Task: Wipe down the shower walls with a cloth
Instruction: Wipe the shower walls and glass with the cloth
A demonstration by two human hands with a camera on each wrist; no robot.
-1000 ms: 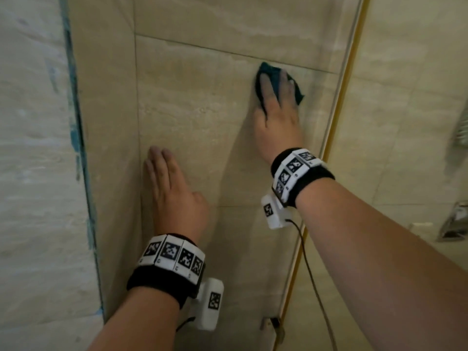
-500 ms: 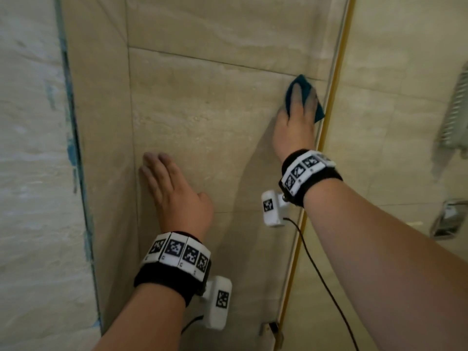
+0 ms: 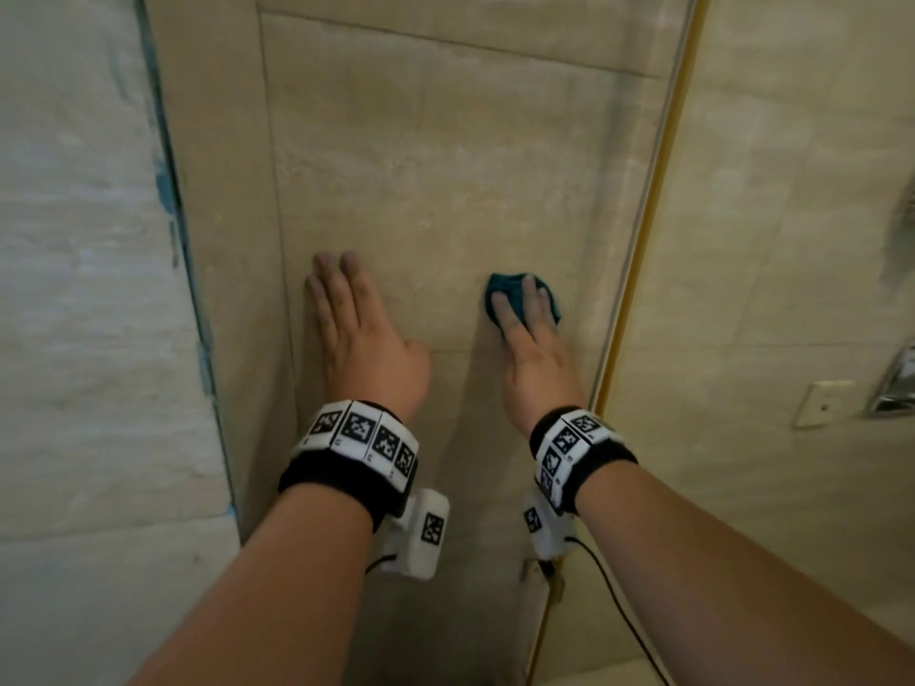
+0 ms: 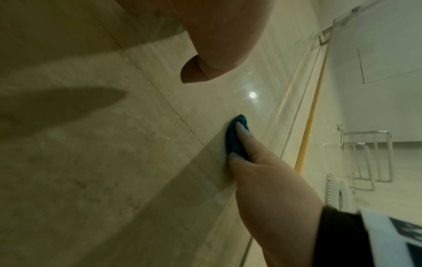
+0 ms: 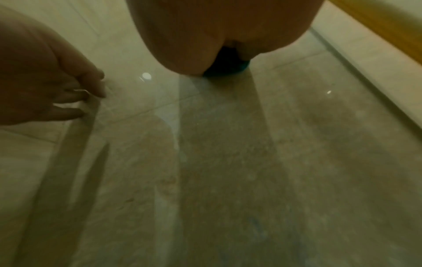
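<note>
A small teal cloth [image 3: 502, 292] lies flat against the beige tiled shower wall [image 3: 445, 165]. My right hand [image 3: 527, 334] presses it to the wall with straight fingers laid over it; in the left wrist view the cloth [image 4: 234, 139] shows under those fingers [image 4: 243, 132]. My left hand [image 3: 356, 329] rests flat on the same wall, to the left of the cloth, fingers straight and holding nothing. In the right wrist view a dark edge of the cloth [image 5: 228, 67] peeks from under the palm, and my left hand [image 5: 45, 90] shows at the left.
A gold trim strip [image 3: 643, 230] with a glass panel edge runs down the wall right of the cloth. A wall corner [image 3: 272, 215] lies just left of my left hand. Chrome fittings [image 3: 896, 383] and a white plate [image 3: 822, 403] sit on the right wall.
My right hand has slid the cloth down the wall from near the upper tile joint by the gold trim to the level of my left hand. The left hand stays flat on the wall.
</note>
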